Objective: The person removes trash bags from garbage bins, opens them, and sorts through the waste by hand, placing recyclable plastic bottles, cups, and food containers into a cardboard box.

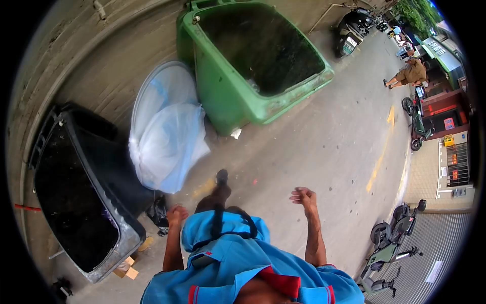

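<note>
My left hand hangs loosely at my side with nothing visible in it, its fingers slightly curled. A crumpled black plastic bag lies on the ground beyond it, beside the black wheeled bin. My right hand is held out over the pavement, empty, its fingers stretched and partly spread. Ahead, a bulging white and light-blue bag rests between the black bin and a green wheeled bin. Both bins stand uncovered, with dark insides whose contents I cannot make out.
A wall runs behind the bins. A parked scooter stands past the green bin. Across the lane are more motorbikes and a person in brown. Small wooden pieces lie by the black bin.
</note>
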{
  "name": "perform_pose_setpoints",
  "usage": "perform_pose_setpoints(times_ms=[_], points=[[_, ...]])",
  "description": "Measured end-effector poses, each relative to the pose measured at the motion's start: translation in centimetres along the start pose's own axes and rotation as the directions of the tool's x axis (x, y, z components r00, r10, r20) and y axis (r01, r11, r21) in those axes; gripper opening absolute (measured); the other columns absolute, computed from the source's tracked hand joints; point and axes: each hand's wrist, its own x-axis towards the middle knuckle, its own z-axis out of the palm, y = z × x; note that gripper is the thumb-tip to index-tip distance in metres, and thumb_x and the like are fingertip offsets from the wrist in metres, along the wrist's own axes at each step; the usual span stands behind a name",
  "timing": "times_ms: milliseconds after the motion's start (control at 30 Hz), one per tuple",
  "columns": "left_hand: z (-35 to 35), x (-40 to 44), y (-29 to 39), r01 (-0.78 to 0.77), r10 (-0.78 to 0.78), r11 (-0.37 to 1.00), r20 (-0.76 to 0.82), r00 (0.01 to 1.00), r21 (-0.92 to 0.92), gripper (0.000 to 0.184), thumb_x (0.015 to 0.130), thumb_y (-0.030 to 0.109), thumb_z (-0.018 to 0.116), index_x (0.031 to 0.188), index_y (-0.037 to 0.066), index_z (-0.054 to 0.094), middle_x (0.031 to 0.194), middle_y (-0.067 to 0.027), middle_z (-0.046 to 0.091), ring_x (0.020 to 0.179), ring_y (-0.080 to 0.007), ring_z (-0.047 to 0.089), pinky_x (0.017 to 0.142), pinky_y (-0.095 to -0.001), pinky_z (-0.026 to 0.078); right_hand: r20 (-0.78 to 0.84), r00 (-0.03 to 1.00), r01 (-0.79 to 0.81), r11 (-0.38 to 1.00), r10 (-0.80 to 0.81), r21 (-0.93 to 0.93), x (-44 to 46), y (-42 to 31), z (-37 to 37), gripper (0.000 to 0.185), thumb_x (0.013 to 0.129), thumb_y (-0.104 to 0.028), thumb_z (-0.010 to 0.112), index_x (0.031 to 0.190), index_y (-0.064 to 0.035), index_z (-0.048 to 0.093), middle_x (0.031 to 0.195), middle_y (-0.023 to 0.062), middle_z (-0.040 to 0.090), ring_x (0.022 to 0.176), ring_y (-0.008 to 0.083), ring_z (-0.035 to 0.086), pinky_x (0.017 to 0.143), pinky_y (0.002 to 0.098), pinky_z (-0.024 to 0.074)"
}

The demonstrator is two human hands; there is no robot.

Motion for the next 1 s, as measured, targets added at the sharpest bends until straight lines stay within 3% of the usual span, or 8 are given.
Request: perform_pose_setpoints(times_ms=[67, 233, 400, 500, 633, 733, 833, 1000], points=[[6.4, -0.3, 5.5, -0.115, 0.115, 0.991, 0.002, 0.993, 0.064, 0.022, 0.092, 0.014, 0.057, 0.111, 0.003, 0.059, 0.087, -0.0141, 0.068, 0.071, -0.024, 0.068, 0.065, -0.0337, 0.058, -0.038, 0.996, 0.078, 0.997, -0.077, 0.01, 3.1, -2.8, -1.1, 0.043, 0.093, -0.036, 0.057, 0.108, 0.0051, 0.061, 0.089, 0.0139, 0.067, 0.073, 0.0231, 0.069, 0.064, 0.0315, 0.0553], [20.2, -2.8, 15.5, -0.108, 0.074, 0.973, 0.169, 0.983, 0.203, 0.029, 0.089, 0.014, 0.065, 0.115, 0.001, 0.057, 0.096, -0.0157, 0.066, 0.081, -0.0253, 0.068, 0.073, -0.034, 0.057, -0.094, 0.992, 0.09, 0.993, -0.082, 0.082, 6.2, -8.6, -2.5, 0.042, 0.092, -0.036, 0.059, 0.105, 0.0043, 0.063, 0.089, 0.0133, 0.068, 0.072, 0.0222, 0.068, 0.063, 0.0306, 0.0544], [31.8, -5.1, 16.5, -0.071, -0.011, 0.968, 0.327, 0.945, 0.24, 0.03, 0.09, 0.016, 0.065, 0.115, 0.001, 0.058, 0.097, -0.0145, 0.066, 0.085, -0.0229, 0.067, 0.076, -0.0309, 0.056, -0.093, 0.987, 0.138, 0.983, -0.127, 0.118, 14.4, -16.1, -6.7, 0.038, 0.095, -0.031, 0.056, 0.103, 0.005, 0.064, 0.085, 0.0128, 0.069, 0.071, 0.02, 0.068, 0.064, 0.0292, 0.0542], [37.9, -6.3, 15.9, -0.092, -0.006, 0.961, 0.354, 0.935, 0.26, 0.033, 0.092, 0.015, 0.062, 0.12, -0.002, 0.056, 0.103, -0.0151, 0.066, 0.09, -0.0223, 0.067, 0.081, -0.0319, 0.055, 0.015, 0.957, 0.288, 0.956, -0.289, 0.064, 21.3, -24.2, -8.1, 0.038, 0.095, -0.031, 0.056, 0.103, 0.0054, 0.064, 0.084, 0.0131, 0.069, 0.07, 0.019, 0.067, 0.063, 0.0288, 0.0533], [44.4, -7.8, 14.9, -0.079, 0.025, 0.975, 0.248, 0.968, 0.209, 0.037, 0.092, 0.016, 0.062, 0.123, -0.002, 0.054, 0.108, -0.0165, 0.064, 0.095, -0.025, 0.066, 0.084, -0.0347, 0.054, 0.243, 0.871, 0.454, 0.889, -0.428, -0.062, 30.0, -35.5, -7.0, 0.036, 0.096, -0.028, 0.055, 0.105, 0.0063, 0.064, 0.088, 0.0124, 0.069, 0.069, 0.0167, 0.066, 0.062, 0.0271, 0.0516], [50.1, -9.1, 14.3, -0.075, 0.073, 0.997, 0.221, 0.973, 0.001, 0.043, 0.092, 0.016, 0.062, 0.128, -0.003, 0.05, 0.118, -0.0198, 0.06, 0.105, -0.0299, 0.063, 0.087, -0.0375, 0.053, 0.448, 0.765, 0.563, 0.819, -0.463, -0.113, 35.3, -41.5, -4.6, 0.035, 0.097, -0.027, 0.053, 0.109, 0.0041, 0.063, 0.091, 0.0106, 0.069, 0.074, 0.0151, 0.066, 0.065, 0.0259, 0.0509], [54.6, -8.6, 13.8, 0.002, 0.112, 0.959, 0.384, 0.916, -0.284, 0.056, 0.09, 0.016, 0.061, 0.138, -0.003, 0.04, 0.138, -0.0242, 0.045, 0.127, -0.0361, 0.047, 0.099, -0.0446, 0.045, 0.589, 0.699, 0.58, 0.803, -0.405, -0.137, 39.7, -44.7, -1.7, 0.034, 0.097, -0.027, 0.053, 0.11, 0.0036, 0.063, 0.094, 0.0102, 0.068, 0.075, 0.0144, 0.066, 0.065, 0.025, 0.0508], [62.1, -5.2, 10.7, 0.017, 0.226, 0.867, 0.425, 0.876, -0.497, 0.061, 0.09, 0.018, 0.061, 0.141, -0.002, 0.034, 0.144, -0.0238, 0.037, 0.134, -0.0377, 0.037, 0.107, -0.0488, 0.036, 0.716, 0.62, 0.569, 0.812, -0.321, -0.128, 42.7, -45.8, 2.7, 0.035, 0.096, -0.028, 0.054, 0.11, 0.0032, 0.062, 0.093, 0.01, 0.068, 0.075, 0.0143, 0.066, 0.065, 0.0246, 0.0511]])
